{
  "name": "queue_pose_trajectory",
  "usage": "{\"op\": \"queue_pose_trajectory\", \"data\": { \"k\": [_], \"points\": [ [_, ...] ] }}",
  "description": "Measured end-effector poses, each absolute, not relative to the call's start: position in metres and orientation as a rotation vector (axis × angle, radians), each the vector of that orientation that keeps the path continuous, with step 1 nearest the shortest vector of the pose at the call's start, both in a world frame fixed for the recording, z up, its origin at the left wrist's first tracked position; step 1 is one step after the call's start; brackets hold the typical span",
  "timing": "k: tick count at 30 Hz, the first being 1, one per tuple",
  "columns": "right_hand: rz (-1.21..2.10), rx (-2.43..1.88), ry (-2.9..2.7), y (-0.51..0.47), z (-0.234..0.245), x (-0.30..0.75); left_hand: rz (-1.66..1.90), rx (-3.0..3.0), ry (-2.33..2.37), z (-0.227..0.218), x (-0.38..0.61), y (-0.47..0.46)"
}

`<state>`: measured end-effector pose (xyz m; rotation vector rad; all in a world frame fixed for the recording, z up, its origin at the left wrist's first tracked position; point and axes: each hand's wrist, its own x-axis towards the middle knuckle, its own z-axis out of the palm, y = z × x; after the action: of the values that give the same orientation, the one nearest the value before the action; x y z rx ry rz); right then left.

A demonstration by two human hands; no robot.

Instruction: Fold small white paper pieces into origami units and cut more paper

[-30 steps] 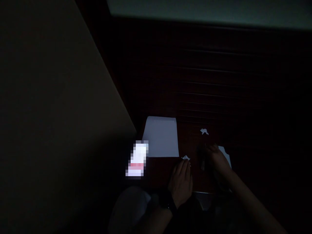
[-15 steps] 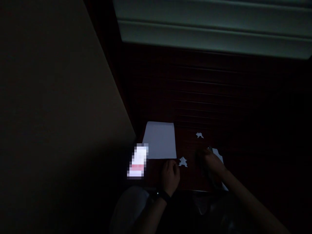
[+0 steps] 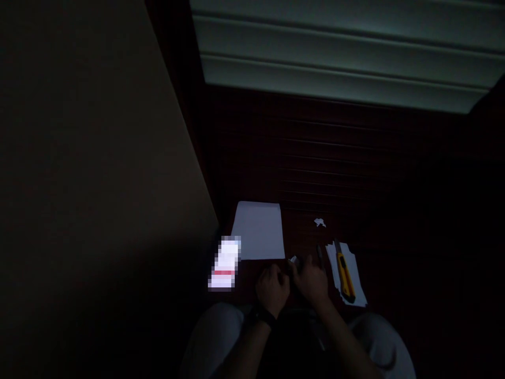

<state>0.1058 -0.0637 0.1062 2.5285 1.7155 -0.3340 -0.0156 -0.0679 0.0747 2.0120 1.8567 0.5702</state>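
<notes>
The scene is very dark. My left hand (image 3: pixel 272 288), with a dark band on its wrist, lies near the table's front edge with its fingers curled; whether anything is inside them is hidden. Just right of it, my right hand (image 3: pixel 311 280) has its fingertips closed at a small folded paper frog (image 3: pixel 294 260), which they partly cover. A dark, pen-like stick (image 3: pixel 320 256) shows beside the right hand's knuckles. Further right, a yellow utility knife (image 3: pixel 344 273) rests on a stack of white paper (image 3: pixel 357 273).
A larger white sheet (image 3: pixel 259 231) lies at the back left. A lit phone (image 3: pixel 224 264), blurred out, overlaps its left edge. Another small folded paper figure (image 3: pixel 320 222) sits toward the back. A wall (image 3: pixel 169 173) rises on the left; slatted panelling (image 3: pixel 315 142) is behind.
My right hand has moved left from the paper stack to the paper frog, uncovering the yellow utility knife and the dark stick. My left hand stays curled in nearly the same place.
</notes>
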Motion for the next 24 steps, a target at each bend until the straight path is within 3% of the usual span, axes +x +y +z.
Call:
{"op": "queue_pose_trajectory", "data": {
  "k": [13,24],
  "points": [
    [-0.466,2.246,1.95,-0.039,0.112,0.12,0.534,2.06,1.825,0.077,-0.015,-0.067],
    [-0.445,2.076,1.97,0.047,0.113,0.181,0.541,2.107,1.828,0.075,-0.013,-0.064]
  ]
}}
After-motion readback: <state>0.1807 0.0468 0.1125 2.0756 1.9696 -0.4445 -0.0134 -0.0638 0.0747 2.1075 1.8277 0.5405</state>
